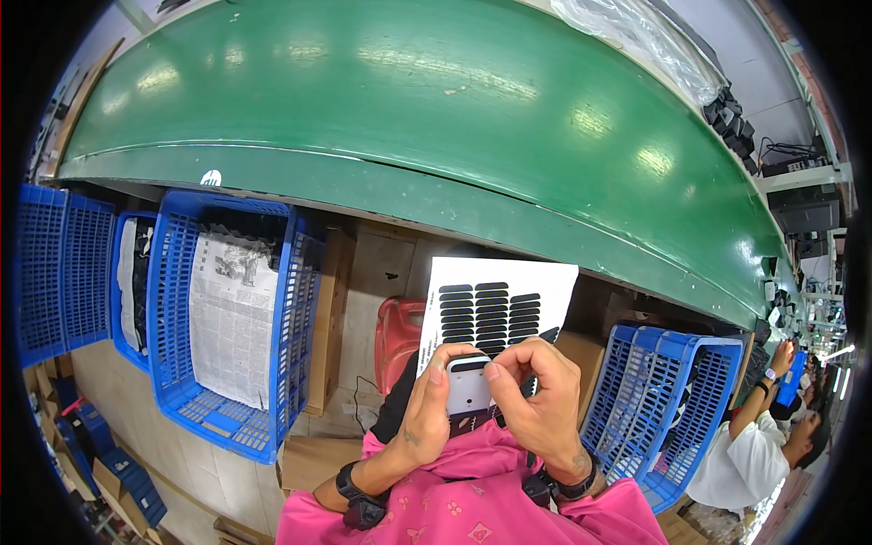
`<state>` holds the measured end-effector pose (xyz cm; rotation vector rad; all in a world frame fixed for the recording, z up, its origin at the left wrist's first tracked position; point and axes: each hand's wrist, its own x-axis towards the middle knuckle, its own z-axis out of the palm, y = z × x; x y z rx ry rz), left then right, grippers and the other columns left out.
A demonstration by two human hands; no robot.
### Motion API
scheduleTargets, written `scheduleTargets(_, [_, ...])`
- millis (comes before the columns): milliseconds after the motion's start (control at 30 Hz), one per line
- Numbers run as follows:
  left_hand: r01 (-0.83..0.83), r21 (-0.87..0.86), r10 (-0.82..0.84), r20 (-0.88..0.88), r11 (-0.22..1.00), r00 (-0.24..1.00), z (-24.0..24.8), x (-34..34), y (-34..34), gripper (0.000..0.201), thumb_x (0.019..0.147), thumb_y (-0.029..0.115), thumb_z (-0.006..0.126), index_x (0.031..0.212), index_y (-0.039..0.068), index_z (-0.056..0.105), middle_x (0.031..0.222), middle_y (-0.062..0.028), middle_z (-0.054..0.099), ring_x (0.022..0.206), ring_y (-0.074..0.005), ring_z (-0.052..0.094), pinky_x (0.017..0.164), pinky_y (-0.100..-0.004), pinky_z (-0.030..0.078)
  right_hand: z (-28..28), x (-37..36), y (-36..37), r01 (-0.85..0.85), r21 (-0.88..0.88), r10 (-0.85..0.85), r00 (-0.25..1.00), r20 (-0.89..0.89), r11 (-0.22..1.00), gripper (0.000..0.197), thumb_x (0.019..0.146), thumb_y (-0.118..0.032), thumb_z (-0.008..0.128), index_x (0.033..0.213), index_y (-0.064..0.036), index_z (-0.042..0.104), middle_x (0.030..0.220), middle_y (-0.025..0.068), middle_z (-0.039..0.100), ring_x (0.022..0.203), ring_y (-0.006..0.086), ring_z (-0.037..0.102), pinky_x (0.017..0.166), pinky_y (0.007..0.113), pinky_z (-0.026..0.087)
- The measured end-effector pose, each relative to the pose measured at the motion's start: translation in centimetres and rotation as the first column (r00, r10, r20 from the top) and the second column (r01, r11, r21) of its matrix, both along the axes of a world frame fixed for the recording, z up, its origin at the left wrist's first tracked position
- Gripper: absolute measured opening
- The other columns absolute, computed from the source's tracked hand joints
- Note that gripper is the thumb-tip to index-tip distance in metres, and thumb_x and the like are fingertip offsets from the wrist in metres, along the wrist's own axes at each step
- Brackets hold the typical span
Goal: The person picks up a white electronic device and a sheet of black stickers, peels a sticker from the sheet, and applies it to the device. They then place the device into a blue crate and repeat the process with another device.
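One white device, two hands on it

Two hands are in use over the lap. The left hand (425, 413) grasps one white device (470, 386) along its left side. The right hand (545, 391) has its thumb and forefinger drawn together at the device's upper right corner, thumb touching; whether they pinch anything cannot be told. The device shows one dark-rimmed band at its top and one dark round spot.

Each wrist carries one black band. Just beyond the hands lies one white sheet (490, 271) bearing three columns of black strips (491, 310); their lower ends are partly covered, so no full count is possible.

Beside the sheet, at left, is one red stool (393, 331). Further left, one large blue basket (287, 363) contains newspaper (232, 318). Beyond stands one green bench (409, 109). One co-worker (740, 463) is at far right.
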<state>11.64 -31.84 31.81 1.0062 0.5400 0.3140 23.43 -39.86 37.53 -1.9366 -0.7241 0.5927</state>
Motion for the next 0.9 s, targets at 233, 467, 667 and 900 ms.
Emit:
scheduleTargets(233, [0.007, -0.008, -0.007, -0.018, 1.0, 1.0, 0.3, 0.0, 0.1, 0.061, 0.103, 0.052, 0.019, 0.124, 0.001, 0.045, 0.098, -0.0063, 0.059, 0.083, -0.0086, 0.055, 0.074, -0.0231, 0.044, -0.1, 0.2, 0.1, -0.009, 0.002, 0.009, 1.0, 0.019, 1.0, 0.009, 0.079, 0.001, 0.069, 0.08, 0.0016, 0.06, 0.07, 0.0038, 0.059, 0.06, 0.0091, 0.054, 0.056, 0.023, 0.043])
scheduleTargets(467, [-0.003, -0.011, 0.003, -0.003, 1.0, 1.0, 0.1, 0.0, 0.1, 0.06, 0.103, 0.051, 0.019, 0.125, 0.001, 0.045, 0.099, -0.0065, 0.059, 0.085, -0.0095, 0.056, 0.076, -0.0239, 0.046, -0.4, 0.5, -0.2, -0.003, -0.01, 0.003, 1.0, 0.01, 1.0, 0.009, 0.079, 0.001, 0.07, 0.081, 0.0021, 0.061, 0.071, 0.0028, 0.06, 0.06, 0.0074, 0.053, 0.055, 0.022, 0.043])
scheduleTargets(667, [0.016, -0.142, -0.015, 0.006, 0.99, 1.0, 0.5, 0.0, 0.2, 0.061, 0.104, 0.048, 0.014, 0.122, 0.001, 0.046, 0.103, -0.0095, 0.058, 0.091, -0.0151, 0.059, 0.081, -0.0288, 0.049, -0.4, 1.2, -1.1, -0.001, -0.045, -0.005, 0.991, -0.133, 0.999, 0.006, 0.088, 0.0, 0.059, 0.087, 0.0038, 0.064, 0.073, 0.0012, 0.06, 0.062, 0.0043, 0.05, 0.054, 0.021, 0.04])
scheduleTargets(900, [0.024, -0.124, -0.025, -0.003, 0.992, 1.0, -0.4, -0.5, 0.3, 0.061, 0.104, 0.048, 0.013, 0.123, 0.002, 0.047, 0.107, -0.0106, 0.058, 0.097, -0.0171, 0.06, 0.086, -0.0307, 0.049, 0.2, 0.3, 0.5, -0.109, 0.018, 0.107, 0.99, 0.087, 0.994, 0.016, 0.086, 0.002, 0.06, 0.099, 0.0033, 0.067, 0.079, 0.0092, 0.064, 0.065, 0.0139, 0.059, 0.058, 0.026, 0.046])
